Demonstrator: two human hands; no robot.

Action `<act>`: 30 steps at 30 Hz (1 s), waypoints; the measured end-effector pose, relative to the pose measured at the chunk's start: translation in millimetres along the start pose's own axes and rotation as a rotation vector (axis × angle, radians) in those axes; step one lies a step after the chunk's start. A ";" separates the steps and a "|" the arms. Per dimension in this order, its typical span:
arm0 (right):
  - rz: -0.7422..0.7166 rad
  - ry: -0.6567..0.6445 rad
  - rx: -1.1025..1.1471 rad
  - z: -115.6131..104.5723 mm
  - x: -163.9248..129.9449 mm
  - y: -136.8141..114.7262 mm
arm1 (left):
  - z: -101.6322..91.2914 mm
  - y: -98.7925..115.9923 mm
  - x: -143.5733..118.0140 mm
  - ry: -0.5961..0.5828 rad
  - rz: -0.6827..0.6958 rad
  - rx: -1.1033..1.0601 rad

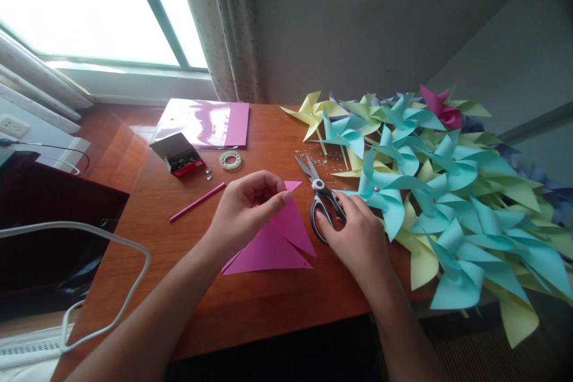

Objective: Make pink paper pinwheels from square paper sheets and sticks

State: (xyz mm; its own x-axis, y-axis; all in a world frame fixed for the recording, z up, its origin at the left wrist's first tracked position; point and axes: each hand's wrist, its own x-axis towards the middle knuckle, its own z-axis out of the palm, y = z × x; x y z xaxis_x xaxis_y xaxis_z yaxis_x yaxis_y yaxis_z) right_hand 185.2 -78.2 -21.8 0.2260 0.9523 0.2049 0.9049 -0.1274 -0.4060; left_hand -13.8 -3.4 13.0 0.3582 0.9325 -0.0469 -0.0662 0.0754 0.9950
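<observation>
Curtains (235, 24), window (98, 18) and wooden floor (114, 125) suggest a home room.

Both hands (250, 200) curl their fingers, forearms (172, 304) converging forward.

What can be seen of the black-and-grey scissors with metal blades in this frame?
The black-and-grey scissors have metal-looking blades, parted in a narrow V, and looped handles that look like plastic. They point away from the person and slightly leftward, at the brown wooden table, right of the pink folded paper. The person's right hand is at the handles; how firmly it grips is unclear.
</observation>
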 end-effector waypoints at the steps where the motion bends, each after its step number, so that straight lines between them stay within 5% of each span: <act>1: 0.001 -0.011 -0.060 0.7 -0.1 -1.7 | -0.1 0.0 -0.2 -0.005 0.002 0.010; 8: -0.021 -0.113 -0.285 -0.5 2.3 -12.7 | 1.6 0.0 0.6 0.019 0.005 -0.026; 30: -0.074 -0.119 -0.172 -1.5 -1.9 -8.4 | 0.4 -1.9 1.6 0.059 0.006 -0.020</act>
State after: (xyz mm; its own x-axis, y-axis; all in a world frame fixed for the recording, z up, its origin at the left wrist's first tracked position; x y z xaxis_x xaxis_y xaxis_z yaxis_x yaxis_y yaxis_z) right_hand 177.8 -79.3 -17.4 0.1216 0.9855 0.1181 0.9680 -0.0914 -0.2339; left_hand -12.7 -2.3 11.1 0.3021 0.9521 -0.0465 -0.0870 0.0761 0.9933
